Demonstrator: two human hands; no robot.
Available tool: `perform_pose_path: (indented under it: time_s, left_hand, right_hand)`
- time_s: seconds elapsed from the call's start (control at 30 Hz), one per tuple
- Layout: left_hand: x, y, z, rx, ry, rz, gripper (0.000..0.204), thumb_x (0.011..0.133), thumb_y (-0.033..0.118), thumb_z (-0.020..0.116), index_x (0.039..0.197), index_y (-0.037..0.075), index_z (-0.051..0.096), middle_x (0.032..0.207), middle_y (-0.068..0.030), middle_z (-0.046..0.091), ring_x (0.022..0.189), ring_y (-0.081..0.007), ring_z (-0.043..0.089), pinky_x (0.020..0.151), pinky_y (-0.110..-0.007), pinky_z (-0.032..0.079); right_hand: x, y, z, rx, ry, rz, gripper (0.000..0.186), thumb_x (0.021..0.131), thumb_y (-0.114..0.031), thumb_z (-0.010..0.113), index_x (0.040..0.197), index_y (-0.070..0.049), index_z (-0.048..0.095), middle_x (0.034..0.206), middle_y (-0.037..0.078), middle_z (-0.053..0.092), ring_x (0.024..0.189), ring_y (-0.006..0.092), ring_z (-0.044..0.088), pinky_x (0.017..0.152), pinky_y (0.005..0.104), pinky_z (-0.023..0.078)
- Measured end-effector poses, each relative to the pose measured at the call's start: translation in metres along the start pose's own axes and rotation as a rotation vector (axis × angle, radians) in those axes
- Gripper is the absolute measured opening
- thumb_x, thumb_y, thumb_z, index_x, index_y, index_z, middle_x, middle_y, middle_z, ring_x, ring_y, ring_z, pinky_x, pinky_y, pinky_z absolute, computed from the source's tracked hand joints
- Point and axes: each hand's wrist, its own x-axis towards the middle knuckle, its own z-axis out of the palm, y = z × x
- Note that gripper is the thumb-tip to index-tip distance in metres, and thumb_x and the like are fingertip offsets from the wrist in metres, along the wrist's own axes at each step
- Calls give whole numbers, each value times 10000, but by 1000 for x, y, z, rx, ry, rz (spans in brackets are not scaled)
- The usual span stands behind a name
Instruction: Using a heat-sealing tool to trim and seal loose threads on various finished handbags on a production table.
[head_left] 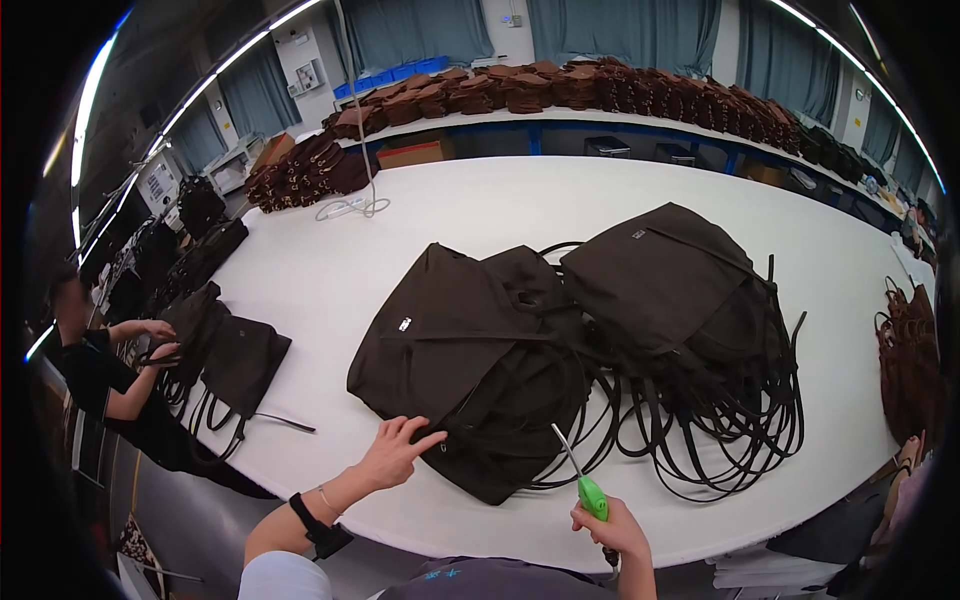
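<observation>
A dark brown fabric bag [440,310] lies before me on the white table, a small light label on its face and its straps bunched at the right. At its lower left edge rests my left hand [395,453], thumb and fingers apart, touching the cloth near a small metal zip pull. My right hand [618,530] is closed round a green air blow gun [593,497], whose thin metal nozzle points up and left toward the bag's lower edge, apart from it. Right of that bag, more dark bags [660,265] are stacked, with many long straps hanging toward me.
A co-worker [120,385] at the left edge handles dark bags [245,365]. Brown pieces [530,90] fill a long shelf behind the white table [520,190]. A white power strip [345,208] with a cable lies at the far left. Brown bags [908,350] sit at the right.
</observation>
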Motion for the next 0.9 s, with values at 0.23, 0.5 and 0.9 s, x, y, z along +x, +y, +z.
perform_pose_path:
  time_s: [0.23,0.5,0.9]
  left_hand:
    - [74,-5,21,-93,135,-16,260,607,47,646,861,99,628,1187,-91,480,1105,-275,449,884,-397,364]
    - [89,-47,-27,-749,766,-394,286,881,50,475,1142,-24,566,1160,-151,555,1059,-262,521,923,-294,380]
    - [33,-29,-75,-672,795,-389,382,886,90,415,1227,-63,493,1311,-163,430,1212,-278,394,1030,-344,293]
  right_hand:
    - [8,-15,11,-22,-101,-54,297,818,-321,644,885,-36,594,675,6,611,487,66,456,440,226,375]
    - [8,-21,-15,-50,-135,-68,326,830,-360,617,846,-35,599,668,9,607,505,72,482,451,219,384]
    - [49,-113,37,-549,-255,-157,491,827,-467,563,885,18,606,616,113,616,613,257,635,624,356,494]
